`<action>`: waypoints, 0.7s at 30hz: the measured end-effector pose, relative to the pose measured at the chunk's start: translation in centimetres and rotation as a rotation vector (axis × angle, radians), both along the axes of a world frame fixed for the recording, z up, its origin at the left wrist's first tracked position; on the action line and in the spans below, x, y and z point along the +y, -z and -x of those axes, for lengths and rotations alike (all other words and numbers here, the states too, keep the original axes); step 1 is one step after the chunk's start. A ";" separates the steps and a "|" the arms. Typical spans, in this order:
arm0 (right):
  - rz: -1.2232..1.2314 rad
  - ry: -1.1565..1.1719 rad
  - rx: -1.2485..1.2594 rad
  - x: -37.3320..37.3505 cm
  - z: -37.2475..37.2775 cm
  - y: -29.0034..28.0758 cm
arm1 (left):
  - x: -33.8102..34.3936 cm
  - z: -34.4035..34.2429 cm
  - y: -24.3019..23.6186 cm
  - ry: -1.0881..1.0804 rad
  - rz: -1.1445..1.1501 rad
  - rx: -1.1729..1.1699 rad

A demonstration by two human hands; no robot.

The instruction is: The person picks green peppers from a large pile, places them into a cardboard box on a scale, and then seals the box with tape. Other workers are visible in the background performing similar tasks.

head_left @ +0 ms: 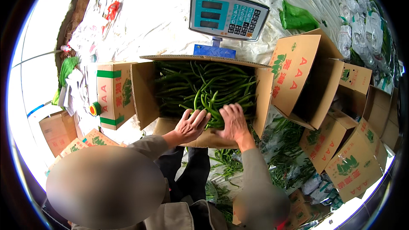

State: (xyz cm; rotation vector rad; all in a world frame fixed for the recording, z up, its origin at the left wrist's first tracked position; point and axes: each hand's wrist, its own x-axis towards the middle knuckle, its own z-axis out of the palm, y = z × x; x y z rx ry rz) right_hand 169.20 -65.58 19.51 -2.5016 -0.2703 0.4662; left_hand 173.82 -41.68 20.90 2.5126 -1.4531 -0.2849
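An open cardboard box (147, 98) full of long green chili peppers (179, 81) stands in front of me with its flaps spread. Most of the peppers lie lengthwise from left to right; a brighter bunch rests on top at the near side. My left hand (189, 125) is closed over the left of this bunch, its fingers curled down. From the right, my right hand (233, 122) wraps round the same bunch, thumb near the box's front flap (208, 139). Parts of the peppers under both palms are hidden.
Behind the box rises a scale with a keypad display (229, 15). A taped carton (113, 96) stands left. Open cartons (298, 72) crowd the right, near bagged produce (362, 30). Loose peppers (289, 145) lie on the floor at right. A green mesh bag (297, 16) lies behind.
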 end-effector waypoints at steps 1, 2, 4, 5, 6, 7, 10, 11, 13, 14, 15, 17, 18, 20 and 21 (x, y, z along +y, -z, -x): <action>0.005 -0.049 -0.007 0.1 1.0 -0.3 | 0.7 0.5 0.4 0.041 0.006 -0.045; 0.007 -0.098 -0.014 0.0 1.9 -0.6 | 1.2 1.2 0.8 0.083 0.010 -0.090; -0.062 -0.153 0.114 -1.0 3.3 -0.7 | 0.8 1.8 1.2 0.161 -0.094 -0.087; -0.006 -0.179 0.079 -1.5 3.5 -0.2 | 0.3 1.9 1.7 0.215 -0.133 -0.193; 0.047 -0.205 0.049 -1.9 3.8 0.0 | -0.3 2.1 2.0 0.270 -0.174 -0.294; 0.138 -0.207 0.007 -2.0 3.9 0.5 | -1.2 2.3 2.4 0.279 -0.257 -0.263; 0.137 -0.112 0.023 -1.9 3.4 0.9 | -3.8 1.9 2.5 0.238 -0.554 0.016; 0.129 -0.063 0.031 -1.9 3.3 0.8 | -4.7 0.6 1.7 0.213 -0.544 0.160; 0.117 0.023 0.023 -1.2 2.7 1.1 | -4.7 -0.4 1.5 0.147 -0.534 0.208; 0.125 0.017 0.070 -0.9 2.5 1.2 | -4.7 -0.6 1.4 0.115 -0.529 0.231; 0.132 0.011 0.119 -0.7 2.1 0.9 | -4.5 -0.3 1.4 0.095 -0.536 0.258; 0.133 -0.028 0.147 -0.2 2.8 1.3 | -4.0 0.9 0.9 0.054 -0.551 0.311; 0.167 -0.088 0.157 -0.4 3.1 1.1 | -3.9 1.3 0.6 0.035 -0.552 0.330; 0.227 -0.211 0.180 -0.7 3.9 0.9 | -2.2 2.9 -0.1 0.068 -0.350 0.286; 0.231 -0.249 0.219 -0.8 3.8 0.6 | -1.1 4.0 0.3 0.113 -0.291 0.197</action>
